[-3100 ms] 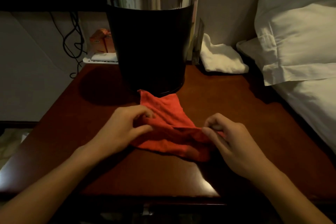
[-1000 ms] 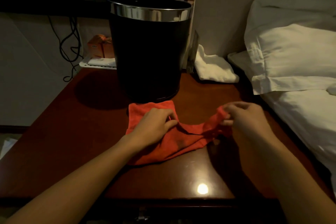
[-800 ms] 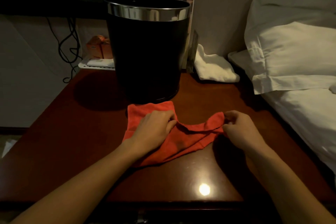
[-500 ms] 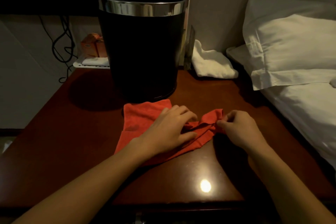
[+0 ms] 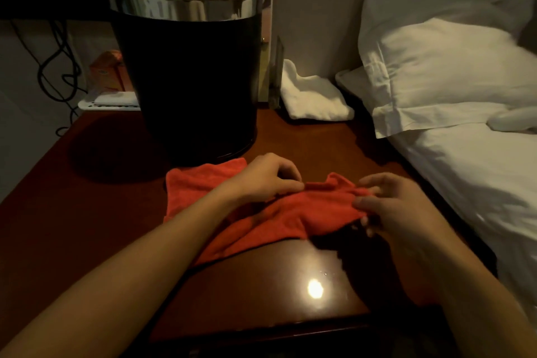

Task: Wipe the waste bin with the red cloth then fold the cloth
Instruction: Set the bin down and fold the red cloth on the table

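The left hand [image 5: 268, 180] pinches the rumpled red terry cloth [image 5: 261, 209] mid-edge; the right hand [image 5: 386, 206] seems to grip its right end. Pull the cloth taut and match corners before creasing. It lies near the black steel-rimmed waste bin [image 5: 186, 73] on the glossy dark wooden table [image 5: 87, 212].

Both hands are on the rumpled red cloth [image 5: 261, 212], spread across the glossy dark-red wooden surface [image 5: 101, 227]. The left hand [image 5: 261, 180] pinches a fold at the cloth's far edge; the right hand [image 5: 389, 206] grips its right end, fingers curled. Just beyond stands the black cylindrical waste bin with a chrome rim [image 5: 191, 81], touching the cloth's far corner. A white folded towel [image 5: 313, 96] lies far right, beside the white pillow [image 5: 450, 75].
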The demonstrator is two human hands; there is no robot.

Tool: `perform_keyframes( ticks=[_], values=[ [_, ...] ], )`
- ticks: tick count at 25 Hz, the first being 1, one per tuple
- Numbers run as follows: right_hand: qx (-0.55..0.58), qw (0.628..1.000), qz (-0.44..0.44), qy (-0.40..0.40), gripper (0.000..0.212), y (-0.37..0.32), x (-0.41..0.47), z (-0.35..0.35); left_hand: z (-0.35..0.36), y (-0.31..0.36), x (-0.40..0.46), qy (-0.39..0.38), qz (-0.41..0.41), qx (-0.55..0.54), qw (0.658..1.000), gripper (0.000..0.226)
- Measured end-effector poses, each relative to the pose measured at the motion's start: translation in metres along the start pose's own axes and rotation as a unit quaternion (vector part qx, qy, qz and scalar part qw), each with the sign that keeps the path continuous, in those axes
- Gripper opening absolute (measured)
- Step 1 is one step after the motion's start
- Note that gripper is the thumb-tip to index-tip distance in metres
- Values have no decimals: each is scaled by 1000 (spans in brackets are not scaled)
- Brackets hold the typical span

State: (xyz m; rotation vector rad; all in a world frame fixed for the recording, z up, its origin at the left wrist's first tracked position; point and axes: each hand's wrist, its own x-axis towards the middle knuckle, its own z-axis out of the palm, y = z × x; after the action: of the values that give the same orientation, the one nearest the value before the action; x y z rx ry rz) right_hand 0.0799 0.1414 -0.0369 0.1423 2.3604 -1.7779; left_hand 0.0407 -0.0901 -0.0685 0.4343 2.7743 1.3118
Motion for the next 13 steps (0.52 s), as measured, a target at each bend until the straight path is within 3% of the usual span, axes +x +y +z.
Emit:
perform_keyframes(
  ticks=[3,8,13],
  values=[
    [-139,990,12,2,23,19,8,0,17,7,8,41,-4,82,996,20],
    [-207,976,-9,66,34,29,5,-4,42,13,33,53,-12,118,992,52],
    [-202,977,14,60,25,30,-11,-11,54,18,61,-34,44,164,985,37]
  ],
)
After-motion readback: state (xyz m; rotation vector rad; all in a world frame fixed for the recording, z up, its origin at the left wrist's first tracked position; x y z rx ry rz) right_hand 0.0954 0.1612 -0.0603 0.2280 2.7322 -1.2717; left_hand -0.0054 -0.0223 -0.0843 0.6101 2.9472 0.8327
